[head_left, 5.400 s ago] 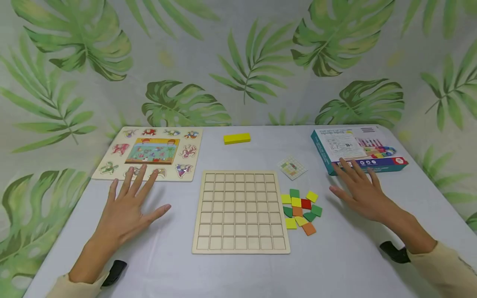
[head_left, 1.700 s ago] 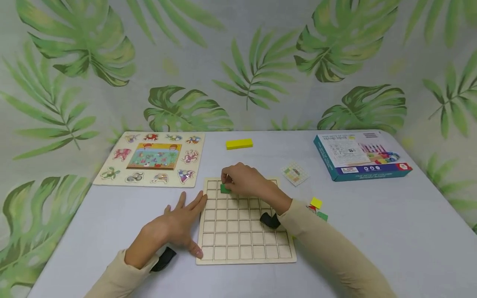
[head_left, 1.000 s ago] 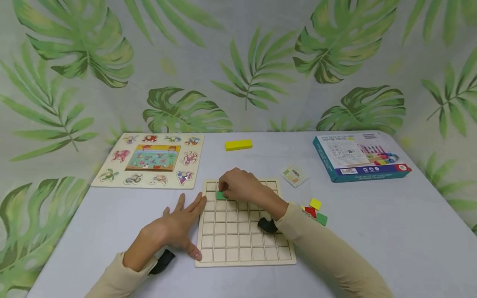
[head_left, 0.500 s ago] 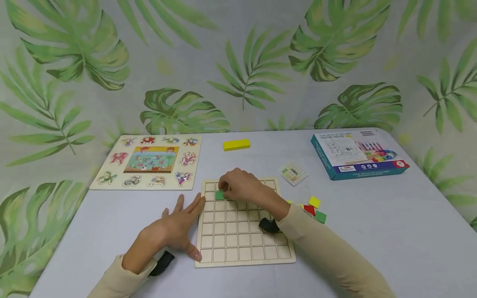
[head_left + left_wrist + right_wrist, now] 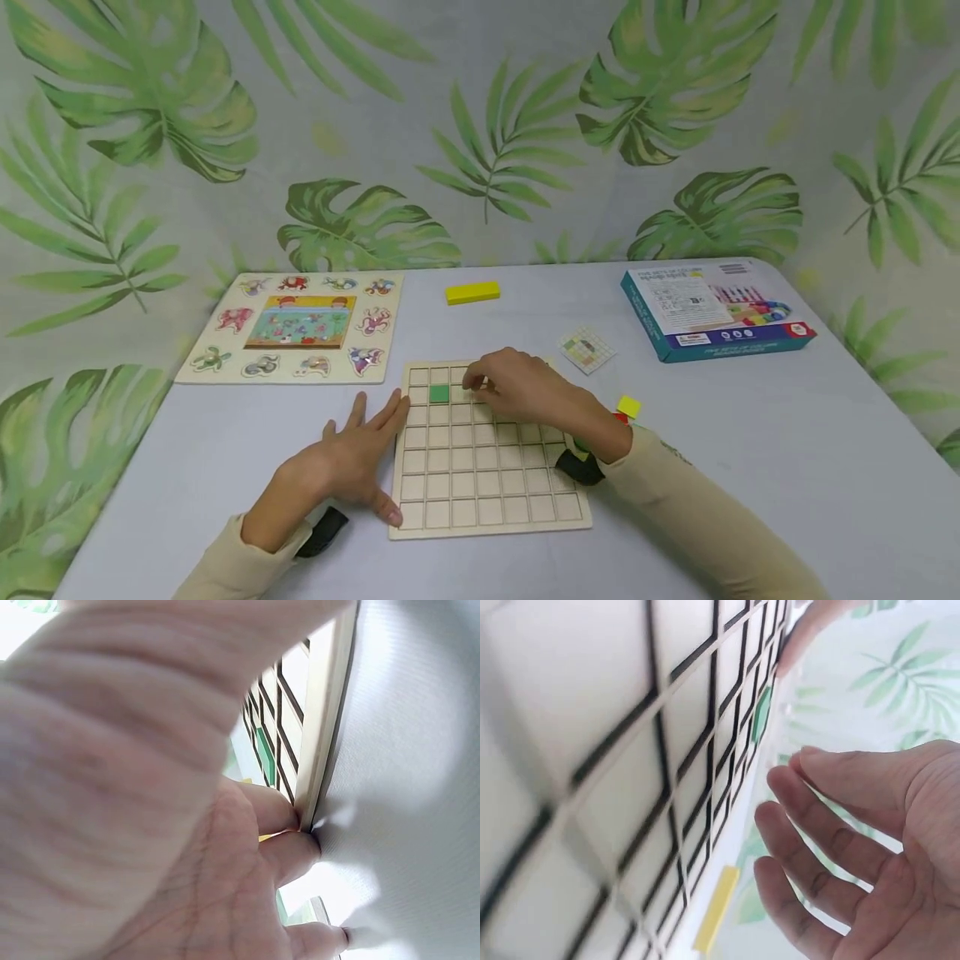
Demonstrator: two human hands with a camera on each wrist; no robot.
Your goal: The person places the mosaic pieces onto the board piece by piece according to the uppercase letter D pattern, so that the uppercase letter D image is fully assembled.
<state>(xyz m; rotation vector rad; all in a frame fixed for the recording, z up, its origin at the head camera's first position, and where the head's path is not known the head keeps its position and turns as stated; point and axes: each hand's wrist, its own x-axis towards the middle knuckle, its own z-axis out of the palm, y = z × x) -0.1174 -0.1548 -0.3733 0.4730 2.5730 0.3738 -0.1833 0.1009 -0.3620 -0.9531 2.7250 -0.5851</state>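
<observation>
A square wooden grid board [image 5: 465, 458] lies in the middle of the table. One green square tile [image 5: 439, 393] sits in a cell of its second row, second column; both wrist views show this green tile too. My left hand [image 5: 341, 467] rests with spread fingers along the board's left edge, thumb at the near left corner. My right hand [image 5: 528, 387] hovers over the upper part of the board, just right of the green tile. In the right wrist view, the right hand's fingers [image 5: 825, 862] are loosely bent and hold nothing.
Right of the board lie loose tiles, including a yellow tile [image 5: 628, 407], partly hidden by my right arm. A small pattern card [image 5: 587, 349] is behind them. Farther back are a boxed set [image 5: 712, 312], a yellow block [image 5: 472, 292] and a sea-animal puzzle board [image 5: 288, 327].
From resting apart over the table, my left hand came to the board's edge and my right brought the green tile to the grid. Now the right hand has let go and shifted right.
</observation>
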